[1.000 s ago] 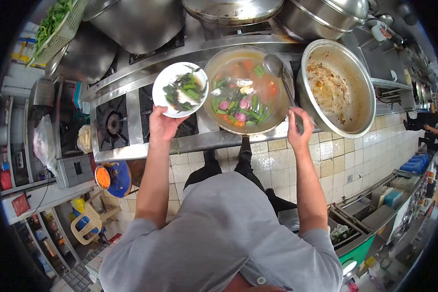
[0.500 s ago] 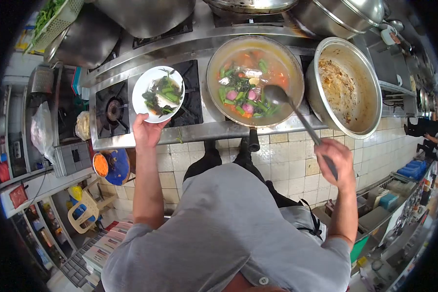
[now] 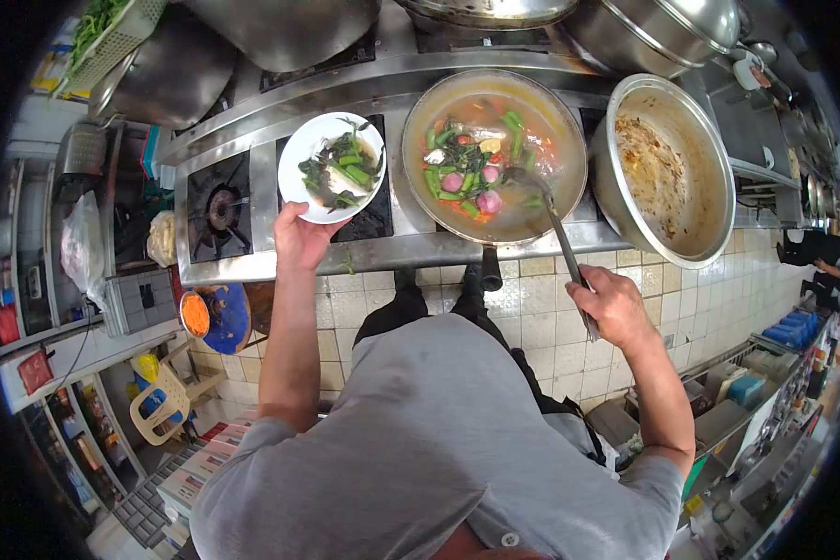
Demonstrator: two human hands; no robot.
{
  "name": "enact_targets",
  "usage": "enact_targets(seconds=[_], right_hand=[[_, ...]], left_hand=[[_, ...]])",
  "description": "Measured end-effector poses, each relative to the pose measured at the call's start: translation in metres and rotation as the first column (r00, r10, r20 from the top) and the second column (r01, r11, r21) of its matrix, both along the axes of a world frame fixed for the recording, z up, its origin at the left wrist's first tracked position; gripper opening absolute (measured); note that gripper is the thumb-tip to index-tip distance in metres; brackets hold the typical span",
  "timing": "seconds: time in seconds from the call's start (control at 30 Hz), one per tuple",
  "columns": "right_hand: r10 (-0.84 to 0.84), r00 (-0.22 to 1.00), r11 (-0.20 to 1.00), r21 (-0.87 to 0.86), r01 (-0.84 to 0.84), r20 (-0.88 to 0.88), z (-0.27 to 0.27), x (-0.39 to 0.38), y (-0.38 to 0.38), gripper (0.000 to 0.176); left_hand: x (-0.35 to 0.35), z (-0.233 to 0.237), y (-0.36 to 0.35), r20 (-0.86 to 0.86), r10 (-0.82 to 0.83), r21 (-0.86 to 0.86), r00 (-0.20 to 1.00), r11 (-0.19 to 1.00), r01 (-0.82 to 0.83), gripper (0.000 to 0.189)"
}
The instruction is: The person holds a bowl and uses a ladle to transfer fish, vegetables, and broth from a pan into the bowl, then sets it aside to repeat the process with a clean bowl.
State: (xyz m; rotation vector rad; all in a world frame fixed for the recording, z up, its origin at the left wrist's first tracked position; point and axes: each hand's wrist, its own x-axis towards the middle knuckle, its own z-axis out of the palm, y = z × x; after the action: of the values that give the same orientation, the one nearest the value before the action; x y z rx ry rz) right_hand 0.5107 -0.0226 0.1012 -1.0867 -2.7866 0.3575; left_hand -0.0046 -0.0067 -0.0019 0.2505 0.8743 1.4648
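Observation:
My left hand (image 3: pixel 303 241) grips the near rim of a white bowl (image 3: pixel 294 154), held above the stove left of the pan. Inside lie green leaves and cut green vegetables (image 3: pixel 350 171), with a pale, silvery piece that looks like fish. My right hand (image 3: pixel 616 303) is wrapped round the long handle of a metal ladle (image 3: pixel 567 241). The ladle's head is partly under the broth in a wide round pan (image 3: pixel 411 121). Purple-pink onions (image 3: pixel 488 201), green pods, dark leaves and orange bits float in the reddish broth (image 3: pixel 532 131).
A large metal pot (image 3: pixel 616 168) with brown residue stands right of the pan. Big pots (image 3: pixel 285 33) line the back. A bare burner (image 3: pixel 222 207) is at left, and the pan's handle (image 3: pixel 490 269) juts toward me. Another person (image 3: pixel 817 261) is at far right.
My left hand has carried the bowl right, closer to the pan. My right hand has moved left with the ladle, whose head now sits lower in the broth.

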Motion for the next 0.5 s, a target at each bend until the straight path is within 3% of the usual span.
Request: enact_targets(seconds=[0.17,0.33,0.5], right_hand=[[-0.168,0.973,0.986,-0.031,0.165,-0.157,-0.016,0.013,0.012,0.027],[-0.326,0.848,0.942,-0.068,0.328,-0.418,0.001,0.015,0.015,0.020],[-0.529,0.721,0.840,-0.155,0.520,-0.447,0.027,0.003,0.007,0.015]], left_hand=[[0.001,-0.002,0.003,0.016,-0.014,0.013,1.000,1.000,0.014,0.069],[-0.001,-0.007,0.002,0.018,-0.012,0.018,1.000,1.000,0.012,0.069],[0.001,-0.006,-0.001,0.021,-0.009,0.012,1.000,1.000,0.008,0.070]])
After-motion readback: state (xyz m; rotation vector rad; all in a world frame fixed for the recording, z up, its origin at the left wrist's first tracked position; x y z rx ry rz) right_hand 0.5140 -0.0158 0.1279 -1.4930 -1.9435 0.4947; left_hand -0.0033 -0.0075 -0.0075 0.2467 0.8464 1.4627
